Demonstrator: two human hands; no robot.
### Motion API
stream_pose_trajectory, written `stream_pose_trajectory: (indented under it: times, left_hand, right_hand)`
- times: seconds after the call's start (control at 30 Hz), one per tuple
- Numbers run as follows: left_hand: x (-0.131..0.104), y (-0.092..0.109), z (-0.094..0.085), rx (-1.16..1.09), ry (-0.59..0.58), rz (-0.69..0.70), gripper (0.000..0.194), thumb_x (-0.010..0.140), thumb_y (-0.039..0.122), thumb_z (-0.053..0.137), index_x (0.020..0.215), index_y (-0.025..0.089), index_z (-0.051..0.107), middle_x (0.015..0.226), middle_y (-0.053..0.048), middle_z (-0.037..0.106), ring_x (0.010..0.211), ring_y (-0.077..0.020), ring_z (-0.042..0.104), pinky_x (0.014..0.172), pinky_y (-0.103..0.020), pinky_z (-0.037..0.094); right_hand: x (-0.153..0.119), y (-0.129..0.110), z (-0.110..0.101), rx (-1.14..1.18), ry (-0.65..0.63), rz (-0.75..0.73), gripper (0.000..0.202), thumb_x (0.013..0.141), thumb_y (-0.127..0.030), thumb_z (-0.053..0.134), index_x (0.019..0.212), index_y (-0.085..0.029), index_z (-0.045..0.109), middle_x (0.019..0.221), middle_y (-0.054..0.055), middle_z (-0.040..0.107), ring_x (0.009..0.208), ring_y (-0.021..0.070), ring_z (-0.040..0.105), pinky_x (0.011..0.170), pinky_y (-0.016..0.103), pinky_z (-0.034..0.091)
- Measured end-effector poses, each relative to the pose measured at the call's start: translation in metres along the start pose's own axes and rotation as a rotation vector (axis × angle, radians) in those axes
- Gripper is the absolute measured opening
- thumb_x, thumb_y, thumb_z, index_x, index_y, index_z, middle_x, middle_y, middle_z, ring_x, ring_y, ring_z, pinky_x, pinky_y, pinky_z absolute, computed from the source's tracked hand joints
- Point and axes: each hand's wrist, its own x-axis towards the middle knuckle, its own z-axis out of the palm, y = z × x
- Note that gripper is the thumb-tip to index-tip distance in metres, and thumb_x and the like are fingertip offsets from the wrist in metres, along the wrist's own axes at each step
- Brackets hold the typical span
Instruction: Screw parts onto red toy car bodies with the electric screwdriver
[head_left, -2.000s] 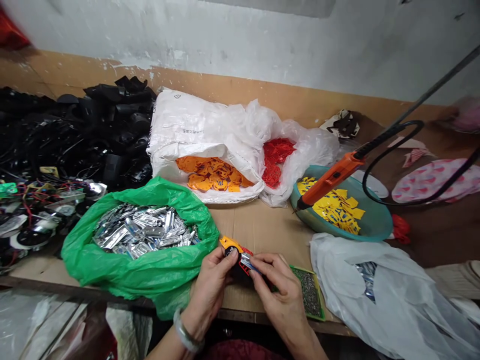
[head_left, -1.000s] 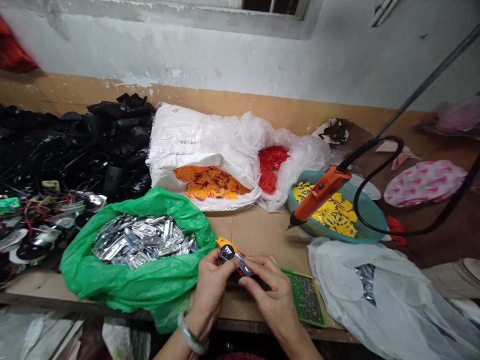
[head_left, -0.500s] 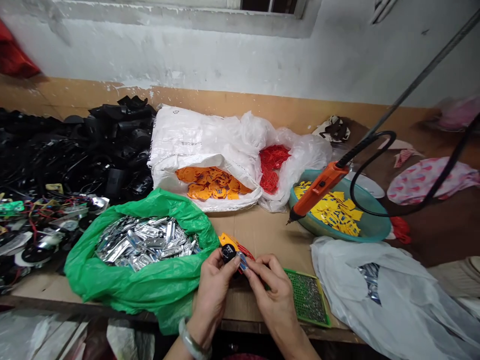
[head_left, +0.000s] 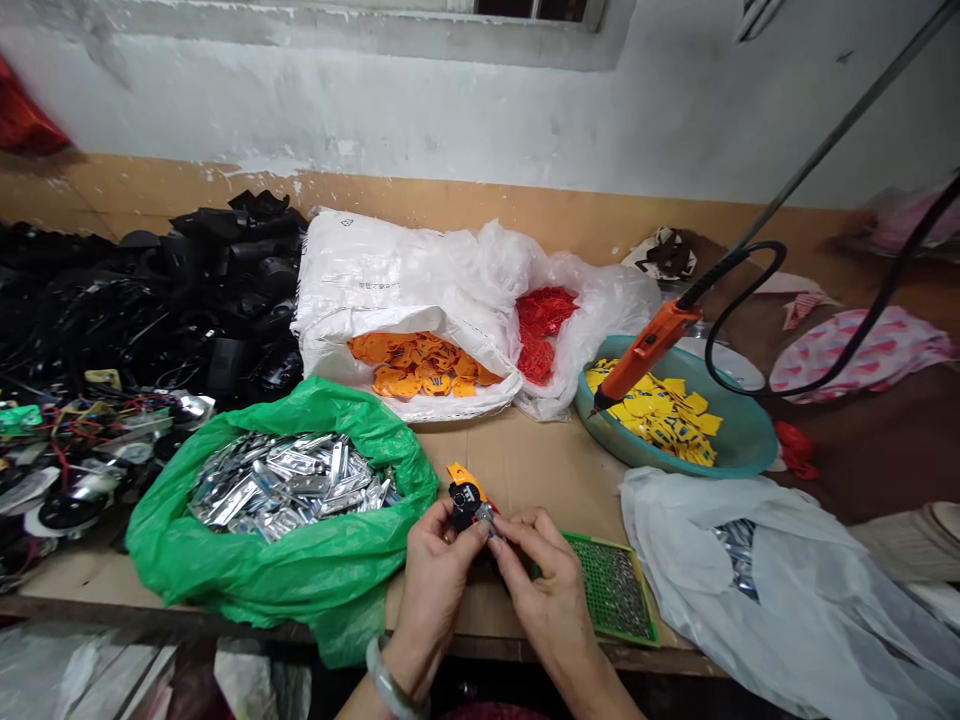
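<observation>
Just above the front edge of the bench I hold a small orange-and-black plastic device [head_left: 466, 500] with a round black face and a bit of red. My left hand [head_left: 439, 565] is closed on its left side, thumb pressed on the lower part. My right hand [head_left: 544, 570] pinches a small shiny metal piece [head_left: 486, 515] against the device's right side. Fingertips partly cover it. A green bag [head_left: 285, 570] full of flat metal strips [head_left: 300, 475] lies left of my hands. To the right is a green tray [head_left: 611, 590] of small screws.
An orange electric screwdriver [head_left: 649, 345] hangs over a teal basin [head_left: 600, 430] of yellow pieces [head_left: 675, 415]. Behind are a white sack [head_left: 382, 270] of orange parts [head_left: 424, 365] and a clear bag of red parts [head_left: 544, 330]. Black parts [head_left: 225, 290] pile up left; a white bag [head_left: 810, 600] lies right.
The device has turned in my hands, so more of its black face and orange tip show. The metal piece now sits closer against it. The hanging screwdriver has swung slightly.
</observation>
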Motion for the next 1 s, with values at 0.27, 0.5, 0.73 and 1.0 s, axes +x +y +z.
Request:
stream_pose_trajectory:
  times: [0.27,0.5,0.73,1.0]
  left_hand:
    - [-0.003,0.002,-0.001,0.004,0.001,-0.002,0.032,0.064,0.029,0.086,0.087,0.013,0.070,0.082,-0.004,0.075,0.072,-0.0149,0.063,0.068,-0.024,0.051]
    - [-0.005,-0.001,0.001,-0.052,-0.021,-0.006,0.037,0.062,0.027,0.088,0.091,0.015,0.070,0.086,-0.004,0.076,0.077,-0.0150,0.065,0.074,-0.026,0.054]
    - [-0.008,-0.003,-0.001,0.076,-0.007,0.047,0.033,0.062,0.024,0.086,0.090,0.015,0.071,0.083,-0.004,0.076,0.074,-0.0154,0.065,0.072,-0.025,0.053]
    - [-0.006,-0.004,-0.001,0.040,0.045,0.038,0.033,0.061,0.026,0.085,0.089,0.014,0.072,0.085,-0.007,0.078,0.075,-0.0192,0.067,0.071,-0.028,0.054]
  right_hand:
    - [-0.004,-0.007,-0.011,-0.063,-0.113,0.026,0.031,0.089,-0.012,0.058,0.110,-0.026,0.077,0.088,0.005,0.065,0.080,0.0179,0.064,0.071,0.026,0.052]
    - [0.001,0.001,-0.013,0.099,-0.105,0.175,0.030,0.081,-0.012,0.065,0.104,-0.024,0.079,0.087,0.006,0.069,0.077,0.0181,0.064,0.069,0.026,0.052]
    - [-0.003,0.003,-0.007,0.191,-0.074,0.249,0.036,0.075,-0.010,0.066,0.105,-0.024,0.079,0.084,0.005,0.069,0.071,0.0167,0.062,0.064,0.025,0.052]
    - [-0.005,-0.003,-0.003,0.138,-0.056,0.179,0.035,0.079,-0.010,0.063,0.107,-0.025,0.079,0.085,0.004,0.067,0.072,0.0162,0.063,0.065,0.025,0.053]
